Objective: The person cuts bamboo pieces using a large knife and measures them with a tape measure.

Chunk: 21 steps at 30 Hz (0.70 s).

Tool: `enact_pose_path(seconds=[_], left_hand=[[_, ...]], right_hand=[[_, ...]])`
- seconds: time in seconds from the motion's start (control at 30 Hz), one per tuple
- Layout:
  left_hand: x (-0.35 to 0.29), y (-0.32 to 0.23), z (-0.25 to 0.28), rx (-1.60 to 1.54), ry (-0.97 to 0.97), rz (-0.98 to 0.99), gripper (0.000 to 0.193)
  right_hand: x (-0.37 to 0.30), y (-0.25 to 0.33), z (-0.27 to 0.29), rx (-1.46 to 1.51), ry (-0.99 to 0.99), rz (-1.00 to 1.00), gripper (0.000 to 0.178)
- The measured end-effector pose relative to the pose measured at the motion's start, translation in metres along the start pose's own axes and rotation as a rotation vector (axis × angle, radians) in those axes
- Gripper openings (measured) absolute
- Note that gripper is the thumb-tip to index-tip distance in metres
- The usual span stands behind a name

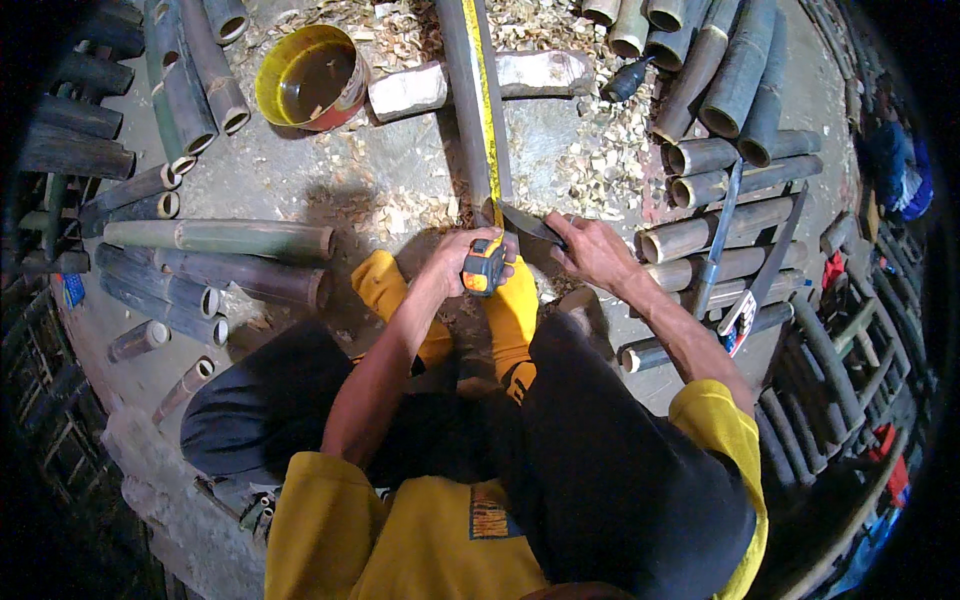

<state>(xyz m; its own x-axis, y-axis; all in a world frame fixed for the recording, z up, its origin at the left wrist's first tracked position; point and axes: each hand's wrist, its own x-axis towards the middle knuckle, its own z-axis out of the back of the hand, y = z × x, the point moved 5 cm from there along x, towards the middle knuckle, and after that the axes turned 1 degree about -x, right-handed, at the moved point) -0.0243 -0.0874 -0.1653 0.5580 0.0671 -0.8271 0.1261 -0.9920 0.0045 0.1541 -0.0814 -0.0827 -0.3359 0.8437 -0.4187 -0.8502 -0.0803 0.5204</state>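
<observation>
A long dark bamboo pole (461,120) runs away from me, with a yellow tape blade (484,95) stretched along its top. My left hand (446,262) is closed around the black and yellow tape measure (483,268) at the pole's near end. In my right hand (600,258) is a knife (530,223), its dark blade pointing left. The knife tip meets the pole beside the tape blade, close to the tape measure's mouth. Farther out, the pole lies across a pale, rough block (545,75). My yellow-socked feet (512,315) are below the near end.
A yellow bucket (312,80) with dark liquid stands at the far left. Cut bamboo tubes lie on the left (220,237) and right (740,75). Two saws (716,245) rest on the right-hand tubes. Wood shavings (600,150) and a dark bottle (627,80) lie on the floor.
</observation>
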Motion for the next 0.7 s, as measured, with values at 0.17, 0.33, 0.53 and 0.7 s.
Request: enact_pose_path(seconds=[0.17,0.33,0.53,0.7], left_hand=[[-0.002,0.0,-0.002,-0.014,-0.033,-0.025,0.03],[-0.003,-0.001,-0.003,-0.016,-0.042,-0.066,0.032],[-0.003,-0.001,-0.002,-0.083,-0.053,-0.056,0.031],[-0.001,0.001,-0.001,-0.091,-0.064,-0.049,0.031]], right_hand=[[0.006,-0.003,0.0,-0.029,0.048,0.048,0.038],[0.013,-0.003,0.005,-0.024,0.044,0.063,0.036],[0.021,0.0,0.009,-0.019,0.049,0.073,0.032],[0.022,-0.002,0.007,-0.045,0.05,0.076,0.032]])
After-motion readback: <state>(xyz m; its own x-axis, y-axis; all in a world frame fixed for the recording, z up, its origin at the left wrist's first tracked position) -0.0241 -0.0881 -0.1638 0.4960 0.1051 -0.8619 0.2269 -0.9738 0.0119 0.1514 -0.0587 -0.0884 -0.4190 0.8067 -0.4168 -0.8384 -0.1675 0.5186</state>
